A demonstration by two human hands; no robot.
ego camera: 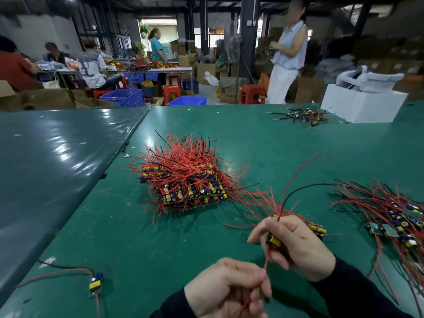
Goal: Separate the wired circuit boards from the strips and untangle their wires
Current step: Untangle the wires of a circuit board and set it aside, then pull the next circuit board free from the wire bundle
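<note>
My right hand [296, 244] grips a small circuit board [274, 241] with a yellow capacitor; its red and black wires arc up and to the right. My left hand [226, 288] pinches a red wire [265, 265] running down from that board. Just behind my right hand lies a strip of boards [317, 227] with red wires fanning left. A big stack of board strips [190, 177] bristling with red wires sits in the middle of the green table [114, 237]. One separated board [96, 282] with its wires lies at the near left.
A heap of wired boards [394, 216] lies at the right edge. A small tangle of wired parts [302, 117] and a white box [362, 105] sit at the far right. Beyond the table people work among crates, cartons and red stools.
</note>
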